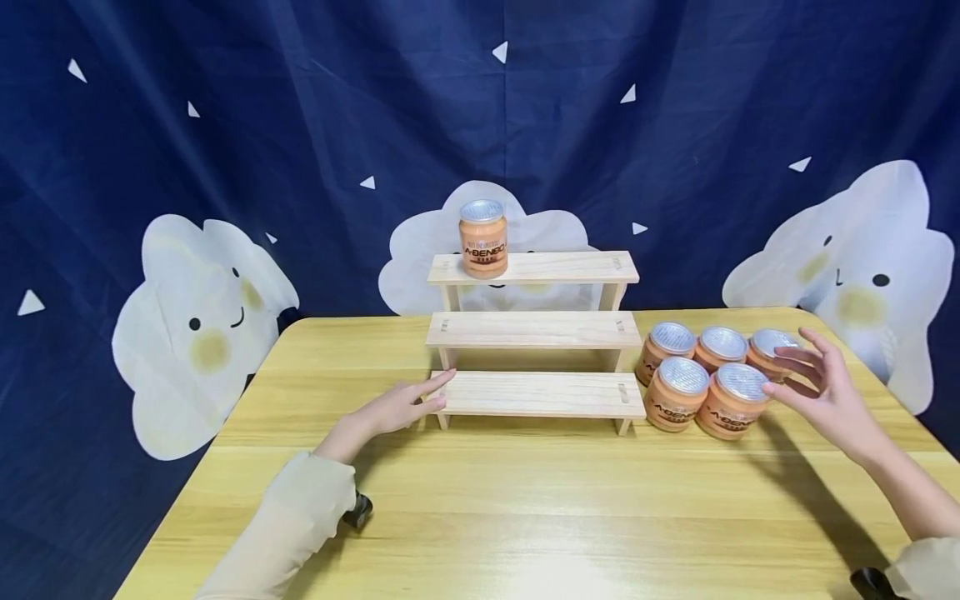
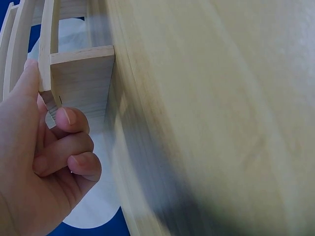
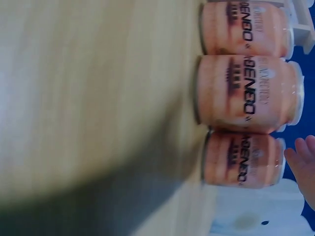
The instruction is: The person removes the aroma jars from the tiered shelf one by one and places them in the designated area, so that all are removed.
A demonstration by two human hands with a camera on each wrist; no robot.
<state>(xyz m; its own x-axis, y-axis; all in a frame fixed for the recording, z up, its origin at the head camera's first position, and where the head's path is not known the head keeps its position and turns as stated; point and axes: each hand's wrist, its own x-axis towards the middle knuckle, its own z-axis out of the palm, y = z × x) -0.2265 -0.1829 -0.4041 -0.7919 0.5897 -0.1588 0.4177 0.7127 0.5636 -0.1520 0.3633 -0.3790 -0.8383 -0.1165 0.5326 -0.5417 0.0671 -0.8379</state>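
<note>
A three-step wooden display stand [image 1: 534, 330] stands at the back middle of the table. My left hand [image 1: 401, 407] pinches the left end of its lowest step, seen close in the left wrist view with the thumb on one face and fingers curled at the other. One orange jar [image 1: 483, 242] with a silver lid sits at the left of the top step. Several matching jars [image 1: 671, 404] are grouped right of the stand. Over their right side hovers my right hand [image 1: 828, 396], fingers spread and holding nothing, its thumb near the front right jar [image 3: 243, 160].
The light wooden table [image 1: 480, 508] spreads out in front of the stand. Behind it hangs a dark blue curtain [image 1: 330, 100] with white clouds and triangles. Dark wrist devices [image 1: 358, 511] show at both sleeves.
</note>
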